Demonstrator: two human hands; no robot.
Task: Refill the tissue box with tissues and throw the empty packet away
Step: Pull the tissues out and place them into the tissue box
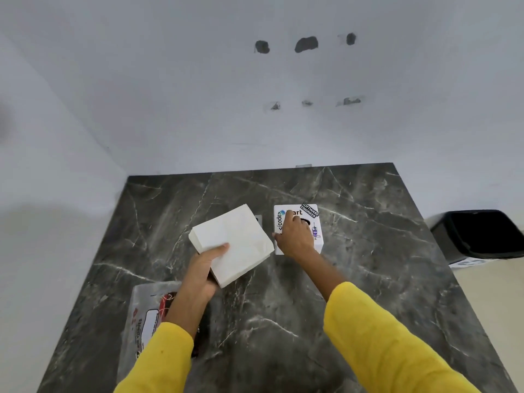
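A thick stack of white tissues (235, 242) is held above the dark marble table by my left hand (205, 268), thumb on top and fingers underneath. To its right stands the white cube tissue box (317, 219) covered with stickers. My right hand (295, 236) rests on the box's top and near-left edge, fingers curled over it and partly covering the dark round opening. The clear plastic tissue packet (147, 316), with red and black print, lies flat at the table's near left, partly under my left forearm.
A black bin (482, 234) stands on the floor beyond the table's right edge. The marble table (368, 251) butts against a white wall at the back. A small grey thing (258, 219) peeks out behind the tissue stack.
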